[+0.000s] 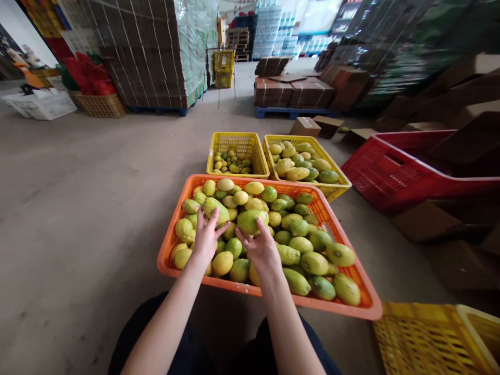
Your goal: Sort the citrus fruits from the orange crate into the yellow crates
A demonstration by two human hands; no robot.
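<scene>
In front of me an orange crate (171, 271) is filled with yellow-green papayas of mixed sizes. My left hand (205, 237) grips a green-yellow papaya (217, 209) with its fingers spread along the near side, above the other fruit. A longer papaya (250, 222) is in my right hand (262, 249), the thumb and fingers around its near end. The two held fruits are a small gap apart. My palms hide part of the fruit below them.
Behind the orange crate stand a yellow crate (210, 156) of small fruit and another yellow crate (344, 179) of larger papayas. A red crate (390, 174) and cardboard boxes lie to the right. Another yellow crate (417, 338) sits at bottom right. Wrapped pallet stacks (144, 52) stand farther back.
</scene>
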